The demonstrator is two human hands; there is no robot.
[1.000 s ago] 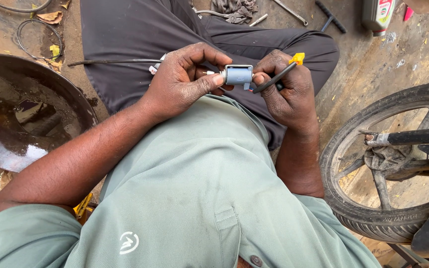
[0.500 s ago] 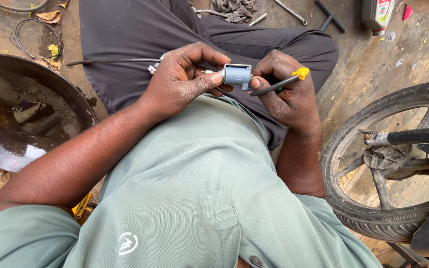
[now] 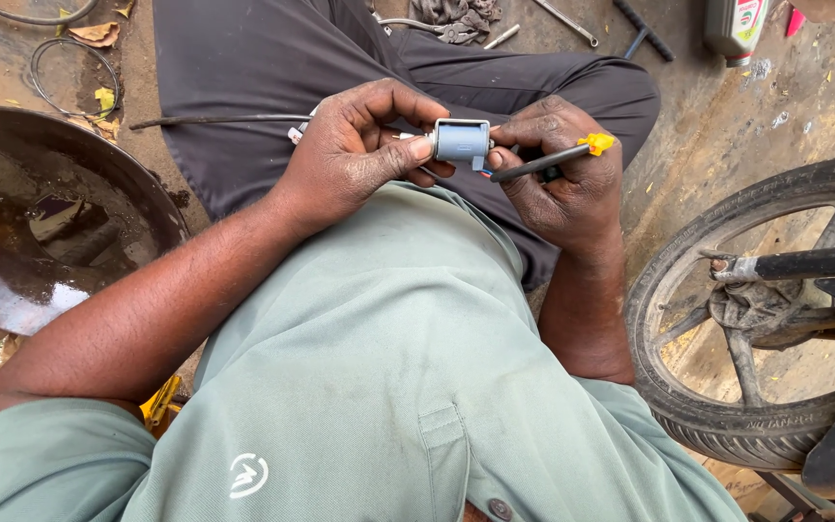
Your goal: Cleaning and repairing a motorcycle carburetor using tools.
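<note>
The left hand [image 3: 355, 159] pinches the small grey plug [image 3: 462, 141] steady so the right hand's [image 3: 567, 184] closed grip can poke it with a thin tool [image 3: 543, 162].

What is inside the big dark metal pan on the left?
The metal pan holds murky brownish liquid with a dark tube-like piece and a pale scrap lying in it. Its near part is hidden behind the left forearm.
</note>
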